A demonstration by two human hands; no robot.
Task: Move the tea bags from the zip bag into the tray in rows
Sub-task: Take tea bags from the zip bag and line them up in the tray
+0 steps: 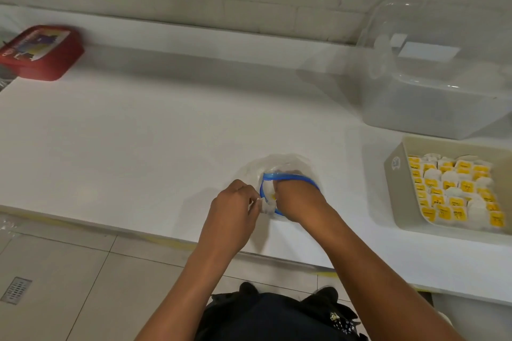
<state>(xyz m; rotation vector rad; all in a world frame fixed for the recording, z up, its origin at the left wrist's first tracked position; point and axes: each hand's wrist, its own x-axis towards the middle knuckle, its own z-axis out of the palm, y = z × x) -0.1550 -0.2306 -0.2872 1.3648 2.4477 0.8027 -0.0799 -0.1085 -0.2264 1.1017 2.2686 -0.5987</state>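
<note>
Red box [41, 51] far left, clear container [432, 97] right.

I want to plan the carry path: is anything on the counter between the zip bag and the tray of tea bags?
Nothing visible: bare white counter lies between the clear blue-rimmed zip bag and the beige plastic tray. The clear lidded box sits behind the tray, off that line.

One clear zip bag [288, 171] with a blue seal lies on the white bench [138, 133], and one beige tray [399, 183] stands to its right. The tea bags [454, 191] in the tray, with their yellow tags, form about five rows; they overlap too much for an exact count, though there are well over twenty. One red box [41, 51], one clear lidded container [432, 91] and two hands, left [235, 207] and right [297, 199], complete the tally.
</note>
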